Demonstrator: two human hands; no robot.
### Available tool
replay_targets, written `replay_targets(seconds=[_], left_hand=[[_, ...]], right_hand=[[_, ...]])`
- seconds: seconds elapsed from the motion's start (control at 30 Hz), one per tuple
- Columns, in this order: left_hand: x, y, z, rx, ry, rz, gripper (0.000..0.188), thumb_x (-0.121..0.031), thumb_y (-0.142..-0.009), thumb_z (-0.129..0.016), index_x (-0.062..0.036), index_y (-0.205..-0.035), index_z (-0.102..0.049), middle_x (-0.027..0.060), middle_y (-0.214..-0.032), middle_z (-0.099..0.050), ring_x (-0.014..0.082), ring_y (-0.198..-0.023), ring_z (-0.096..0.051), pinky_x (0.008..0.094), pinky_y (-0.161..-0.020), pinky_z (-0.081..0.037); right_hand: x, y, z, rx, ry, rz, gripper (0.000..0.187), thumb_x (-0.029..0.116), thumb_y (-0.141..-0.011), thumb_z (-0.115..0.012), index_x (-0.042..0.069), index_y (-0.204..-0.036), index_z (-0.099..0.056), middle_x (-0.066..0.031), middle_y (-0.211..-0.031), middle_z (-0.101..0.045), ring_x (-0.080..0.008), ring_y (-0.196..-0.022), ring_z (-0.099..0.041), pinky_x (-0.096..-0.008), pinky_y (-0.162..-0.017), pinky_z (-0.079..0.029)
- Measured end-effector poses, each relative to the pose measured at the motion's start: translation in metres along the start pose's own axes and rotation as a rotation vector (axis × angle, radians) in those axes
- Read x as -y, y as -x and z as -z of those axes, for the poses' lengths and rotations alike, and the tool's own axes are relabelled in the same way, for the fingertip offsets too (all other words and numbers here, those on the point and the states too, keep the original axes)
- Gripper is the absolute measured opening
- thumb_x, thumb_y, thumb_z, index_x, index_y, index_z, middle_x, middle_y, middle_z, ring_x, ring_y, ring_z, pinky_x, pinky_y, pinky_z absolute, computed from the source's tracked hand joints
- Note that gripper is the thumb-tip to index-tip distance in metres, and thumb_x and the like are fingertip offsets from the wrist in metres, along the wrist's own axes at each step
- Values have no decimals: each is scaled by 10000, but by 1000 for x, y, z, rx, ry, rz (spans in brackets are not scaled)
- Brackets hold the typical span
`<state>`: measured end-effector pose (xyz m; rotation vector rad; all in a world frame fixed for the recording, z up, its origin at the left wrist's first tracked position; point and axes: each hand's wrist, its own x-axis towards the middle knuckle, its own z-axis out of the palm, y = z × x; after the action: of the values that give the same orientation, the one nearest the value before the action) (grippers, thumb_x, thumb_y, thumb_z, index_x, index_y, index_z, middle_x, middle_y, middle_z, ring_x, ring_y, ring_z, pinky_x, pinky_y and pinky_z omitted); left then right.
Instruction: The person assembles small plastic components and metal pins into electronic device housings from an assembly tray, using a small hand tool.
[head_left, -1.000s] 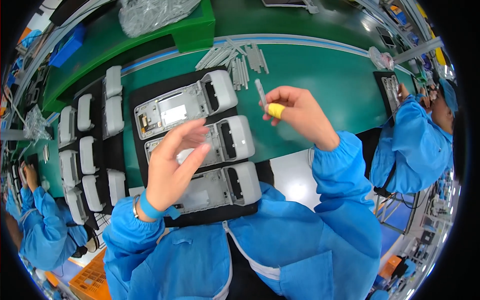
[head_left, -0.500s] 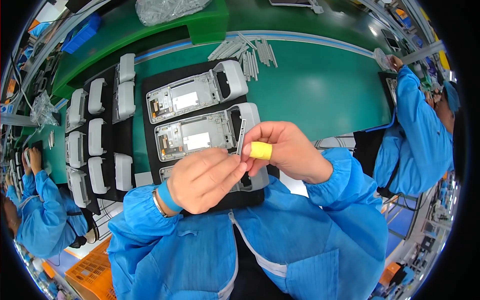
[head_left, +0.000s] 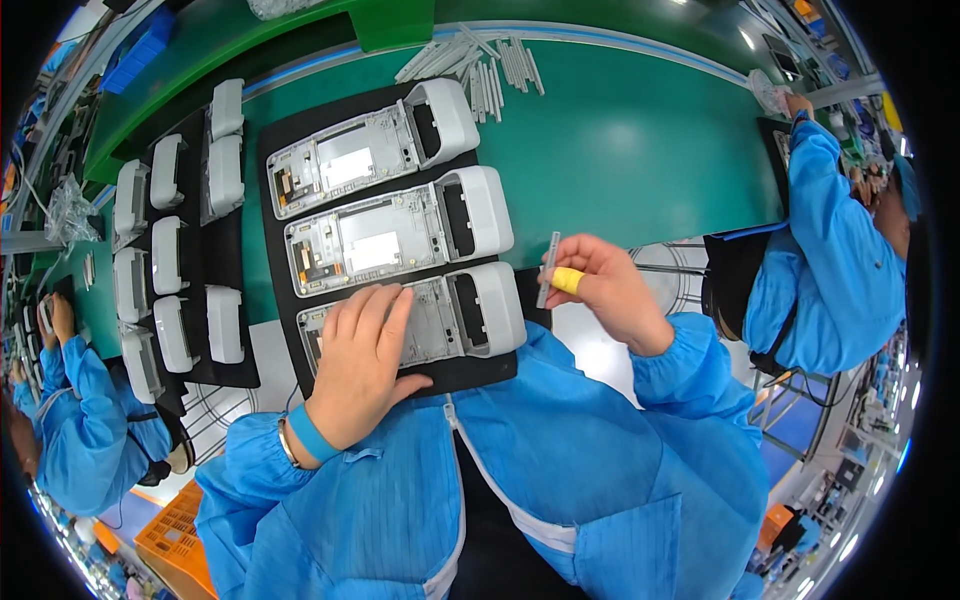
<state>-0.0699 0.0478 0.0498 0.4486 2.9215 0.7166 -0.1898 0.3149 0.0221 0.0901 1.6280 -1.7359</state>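
Observation:
My left hand (head_left: pixel 358 362) lies flat on the nearest grey handheld-device housing (head_left: pixel 490 310), its fingers stretched out over the housing's left half and hiding part of it. To the right of that housing, my right hand (head_left: pixel 615 298), with yellow tape on one finger, pinches a thin grey strip (head_left: pixel 552 255) that stands almost upright. Two similar housings, a middle one (head_left: pixel 405 230) and a far one (head_left: pixel 390 152), sit beyond my left hand. All three rest on a black pad (head_left: pixel 455 376), open inner side up, with small parts and a white rectangle visible in the farther two.
Loose grey strips (head_left: pixel 485 75) lie in a pile at the table's far side. Several grey covers (head_left: pixel 170 255) stand in rows on black pads at the left. Co-workers in blue sit at the left (head_left: pixel 90 420) and right (head_left: pixel 840 270). An orange crate (head_left: pixel 180 535) is below left.
My hands have parted: the right one moved right and slightly down with the strip, the left opened and settled on the nearest housing. The view shifted, so the table sits higher in the picture.

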Motion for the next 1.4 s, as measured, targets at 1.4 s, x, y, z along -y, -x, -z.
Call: replay_targets(seconds=[1.4], left_hand=[[29,3,-13,-254,316,-141,941,-9,-457,-815,-33,-1292,-383,172,-1209,-442,383,-1126,-421,462,-963,-370]], right_hand=[[3,-7,-73,216,113,-84,174,75,-774,-721,27,-903,-614,-38,-825,-624,-113,-689,-620,-245,-584,-511]])
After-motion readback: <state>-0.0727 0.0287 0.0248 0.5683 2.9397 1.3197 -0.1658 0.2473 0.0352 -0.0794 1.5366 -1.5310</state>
